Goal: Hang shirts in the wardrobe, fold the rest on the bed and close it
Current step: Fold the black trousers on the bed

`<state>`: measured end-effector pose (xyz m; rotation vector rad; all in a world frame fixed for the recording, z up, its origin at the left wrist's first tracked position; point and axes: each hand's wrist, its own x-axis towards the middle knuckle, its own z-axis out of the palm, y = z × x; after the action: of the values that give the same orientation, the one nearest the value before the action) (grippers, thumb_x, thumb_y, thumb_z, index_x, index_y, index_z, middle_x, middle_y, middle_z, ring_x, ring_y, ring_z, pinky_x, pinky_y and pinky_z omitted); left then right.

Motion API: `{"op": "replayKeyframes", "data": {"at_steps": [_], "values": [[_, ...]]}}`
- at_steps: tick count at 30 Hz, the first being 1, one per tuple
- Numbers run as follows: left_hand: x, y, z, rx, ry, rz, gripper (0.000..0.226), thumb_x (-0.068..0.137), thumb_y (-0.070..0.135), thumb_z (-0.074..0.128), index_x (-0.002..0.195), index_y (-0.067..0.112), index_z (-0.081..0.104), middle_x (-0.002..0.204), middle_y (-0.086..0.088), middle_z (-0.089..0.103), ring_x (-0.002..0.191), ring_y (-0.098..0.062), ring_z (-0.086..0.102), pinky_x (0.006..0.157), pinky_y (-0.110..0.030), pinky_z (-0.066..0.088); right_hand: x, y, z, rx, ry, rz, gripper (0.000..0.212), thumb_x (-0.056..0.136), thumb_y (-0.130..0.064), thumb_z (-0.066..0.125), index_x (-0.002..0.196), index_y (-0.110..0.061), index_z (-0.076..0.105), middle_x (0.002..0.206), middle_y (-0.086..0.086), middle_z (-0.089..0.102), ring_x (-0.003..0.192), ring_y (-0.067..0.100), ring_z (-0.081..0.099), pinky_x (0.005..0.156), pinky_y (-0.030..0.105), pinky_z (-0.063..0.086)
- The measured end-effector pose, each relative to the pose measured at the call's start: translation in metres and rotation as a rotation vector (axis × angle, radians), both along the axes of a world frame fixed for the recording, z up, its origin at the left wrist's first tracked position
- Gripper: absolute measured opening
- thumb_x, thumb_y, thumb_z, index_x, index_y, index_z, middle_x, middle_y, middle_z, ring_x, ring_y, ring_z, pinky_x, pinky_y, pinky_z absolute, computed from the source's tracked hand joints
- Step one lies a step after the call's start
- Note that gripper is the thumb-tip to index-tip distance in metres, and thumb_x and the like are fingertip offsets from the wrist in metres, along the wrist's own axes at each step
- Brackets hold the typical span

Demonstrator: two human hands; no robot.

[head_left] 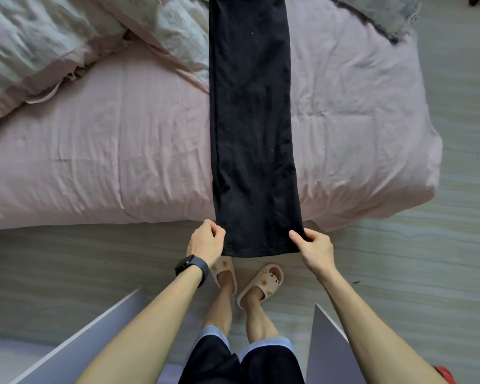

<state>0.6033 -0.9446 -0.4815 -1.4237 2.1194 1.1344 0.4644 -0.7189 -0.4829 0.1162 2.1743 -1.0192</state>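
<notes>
Layout. A long folded garment (251, 120) lay on the bed (94, 162), running from 12 o'clock to 6 o'clock, its near end overhanging the bed's edge. The left hand (205, 241) held that end at 7 o'clock and the right hand (313, 245) at 5 o'clock. A bunched quilt (39, 45) lay at 10 o'clock and a blanket (385, 18) at 1 o'clock.

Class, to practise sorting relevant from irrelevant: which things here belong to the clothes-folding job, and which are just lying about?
In the job: black garment, laid lengthwise on the pink bed; left hand and right hand, each pinching a near corner.

Just lying about: crumpled quilt; grey cloth at the far corner; worn slippers; wristwatch.
</notes>
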Motion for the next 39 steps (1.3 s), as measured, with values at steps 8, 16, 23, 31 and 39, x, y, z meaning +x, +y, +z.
{"op": "replayKeyframes", "data": {"at_steps": [8,16,23,31,39], "values": [[0.005,-0.025,-0.01,0.049,0.025,0.22,0.02,0.102,0.028,0.041,0.086,0.016,0.038,0.079,-0.007,0.053,0.07,-0.027,0.048,0.066,-0.039,0.04,-0.02,0.012,-0.015,-0.286,-0.376,-0.457,0.022,0.09,-0.014,0.071,0.106,0.0,0.074,0.096,0.008,0.077,0.09,0.02,0.071,0.082,0.031,0.054],[0.004,-0.026,-0.016,0.052,-0.009,0.227,0.023,0.103,0.035,0.039,0.1,0.013,0.047,0.085,-0.008,0.06,0.082,-0.031,0.054,0.07,-0.038,0.039,-0.03,0.018,-0.012,-0.251,-0.437,-0.236,0.025,0.084,-0.016,0.079,0.108,-0.01,0.076,0.105,0.007,0.077,0.104,0.02,0.072,0.096,0.032,0.054],[0.007,-0.022,-0.006,0.058,0.077,0.199,0.026,0.097,0.045,0.056,0.099,0.024,0.042,0.077,0.002,0.059,0.075,-0.017,0.057,0.058,-0.026,0.037,-0.029,0.016,-0.014,-0.067,-0.199,-0.183,0.017,0.08,-0.032,0.085,0.09,-0.02,0.079,0.089,-0.003,0.078,0.09,0.016,0.074,0.084,0.035,0.06],[0.005,-0.016,0.013,0.114,0.157,0.234,0.015,0.095,0.026,0.055,0.088,0.038,0.058,0.065,0.002,0.053,0.064,-0.014,0.051,0.057,-0.025,0.04,-0.016,0.01,-0.004,0.087,0.064,-0.069,0.02,0.09,-0.023,0.068,0.086,-0.035,0.052,0.085,-0.003,0.071,0.084,0.016,0.067,0.073,0.024,0.052],[0.013,-0.003,0.063,0.143,0.051,-0.193,0.054,0.077,0.018,0.069,0.127,0.033,0.055,0.12,0.003,0.046,0.102,-0.019,0.057,0.09,-0.032,0.05,0.003,0.008,0.053,0.125,0.272,0.511,0.063,0.076,-0.011,0.067,0.137,-0.022,0.052,0.126,-0.001,0.043,0.106,0.008,0.05,0.096,0.02,0.041]]}}
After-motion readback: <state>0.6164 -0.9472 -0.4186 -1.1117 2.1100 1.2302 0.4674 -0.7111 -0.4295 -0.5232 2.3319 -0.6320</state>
